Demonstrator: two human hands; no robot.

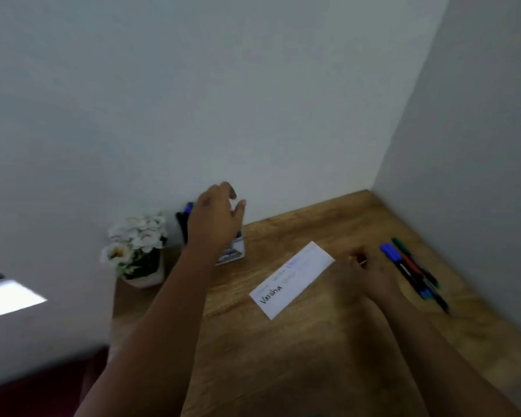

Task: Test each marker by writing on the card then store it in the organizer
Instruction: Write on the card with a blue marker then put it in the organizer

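Nearest, bare wooden desk [283,371] crossed by two forearms. Farther in, at mid-desk, white card [292,279] lying flat with handwriting on it, the reference for the rest. Just right of the card, right hand [373,273] low over the wood, fingers curled; whether pinching anything, cannot tell through blur. Right of that hand, loose markers [412,270] lying side by side near the wall. Beyond the card to its left, left hand [215,219] raised, fingers spread and relaxed, above the organizer [232,252] holding stored markers [184,218]. Left of the organizer, potted white flowers [137,246].
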